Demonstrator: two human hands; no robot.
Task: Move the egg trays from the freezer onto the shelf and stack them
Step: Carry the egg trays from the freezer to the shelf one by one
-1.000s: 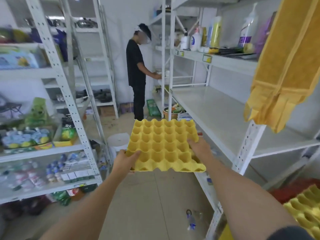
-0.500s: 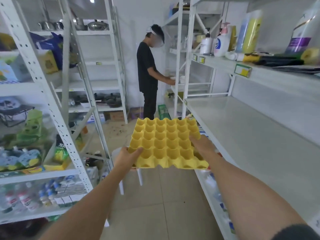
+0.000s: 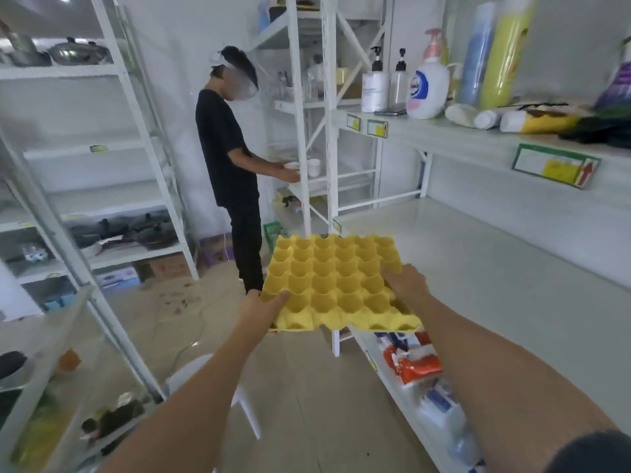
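Observation:
I hold one yellow egg tray (image 3: 333,279) flat in front of me, cups facing up, with no eggs in it. My left hand (image 3: 263,307) grips its near left corner, thumb on top. My right hand (image 3: 404,283) grips its right edge. The tray hovers over the aisle, just left of the front edge of the white shelf (image 3: 478,268) on my right. The freezer is out of view.
A person in black (image 3: 232,165) stands in the aisle ahead, handling cups at a far rack. Bottles (image 3: 426,87) and rolls fill the upper right shelf. Packets (image 3: 413,363) lie on the lower right shelf. White racks with pans (image 3: 136,230) line the left.
I have turned away from the hanging yellow cloth and walked forward along the right shelf. The tray stays in both hands, now closer to the shelf's edge.

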